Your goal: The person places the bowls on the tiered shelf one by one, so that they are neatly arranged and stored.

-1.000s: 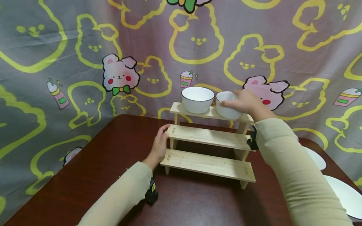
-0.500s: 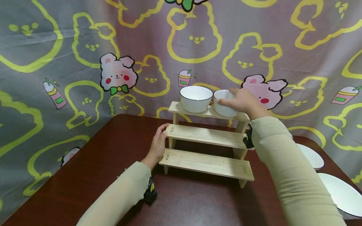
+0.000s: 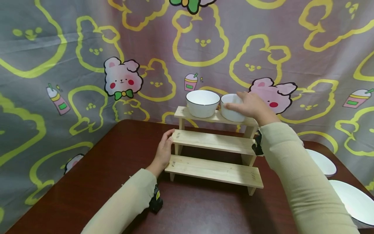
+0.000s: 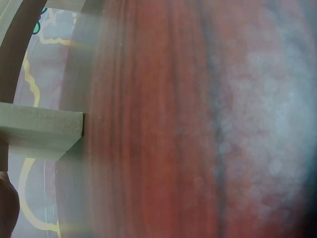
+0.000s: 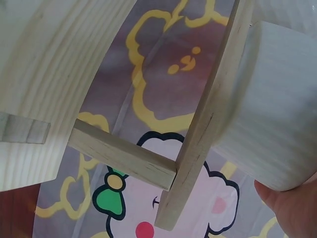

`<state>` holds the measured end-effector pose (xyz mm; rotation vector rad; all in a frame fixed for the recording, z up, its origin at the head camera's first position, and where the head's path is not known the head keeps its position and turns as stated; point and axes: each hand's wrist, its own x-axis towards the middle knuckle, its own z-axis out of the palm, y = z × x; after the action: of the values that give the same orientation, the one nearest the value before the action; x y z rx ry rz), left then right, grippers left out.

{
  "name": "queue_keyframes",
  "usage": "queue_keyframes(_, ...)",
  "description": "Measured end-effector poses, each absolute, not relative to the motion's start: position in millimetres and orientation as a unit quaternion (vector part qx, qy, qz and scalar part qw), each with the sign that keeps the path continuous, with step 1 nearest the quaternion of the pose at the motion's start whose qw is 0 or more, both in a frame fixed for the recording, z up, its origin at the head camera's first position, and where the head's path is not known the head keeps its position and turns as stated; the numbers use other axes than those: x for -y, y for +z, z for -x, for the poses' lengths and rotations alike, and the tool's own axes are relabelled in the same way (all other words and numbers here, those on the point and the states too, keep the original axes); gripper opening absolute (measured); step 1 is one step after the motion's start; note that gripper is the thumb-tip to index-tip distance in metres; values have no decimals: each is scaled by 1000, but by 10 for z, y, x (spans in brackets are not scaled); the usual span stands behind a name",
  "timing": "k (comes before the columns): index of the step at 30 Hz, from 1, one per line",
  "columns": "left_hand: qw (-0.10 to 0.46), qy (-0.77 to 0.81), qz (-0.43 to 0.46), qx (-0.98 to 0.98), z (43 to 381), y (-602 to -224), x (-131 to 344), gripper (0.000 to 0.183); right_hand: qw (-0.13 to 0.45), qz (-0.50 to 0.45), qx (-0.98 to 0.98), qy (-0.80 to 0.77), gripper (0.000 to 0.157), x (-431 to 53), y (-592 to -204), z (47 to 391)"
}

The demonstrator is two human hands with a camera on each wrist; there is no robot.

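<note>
- Bowl, the smaller of two, is in the right hand at the top shelf of the rack, toward the shelf's right end.
- Right hand: grasping the bowl from the right, thumb across the outer wall, fingers at the rim and covering part of it. The right wrist view shows the thumb against the wall too, with the bowl's base up to the top board.
- Left hand: well apart from the bowl, lower and to the left, at the left end of the rack. Its fingertips are by the end of the middle shelf and its palm side is near the bottom shelf; I cannot tell whether it clasps the wood.
- Look of the bowl: plain white, upright, mouth up, a thin dark line along the rim where it shows, rounded toward the base. Its inside is partly hidden.
- Big bowl: just left of the other on the same shelf, upright, white with a dark rim, wider; whether the two touch is unclear.
- Rack: pale wood, three steps, standing on the dark reddish-brown table.
- Two white dishes lie at the table's right, beyond the right sleeve.
</note>
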<state>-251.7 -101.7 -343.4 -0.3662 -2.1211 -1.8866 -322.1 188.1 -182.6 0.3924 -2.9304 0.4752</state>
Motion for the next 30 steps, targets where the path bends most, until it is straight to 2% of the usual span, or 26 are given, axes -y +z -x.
queue_keyframes(15, 138, -663, 142, 722, 2501, -3442, 1047, 40, 80, -130, 971, 184, 97, -1864, -1675, 3066)
queue_keyframes(30, 131, -655, 139, 732, 2500, -3450, 1057, 41, 83, -130, 973, 172, 94, -1997, -1484, 2845)
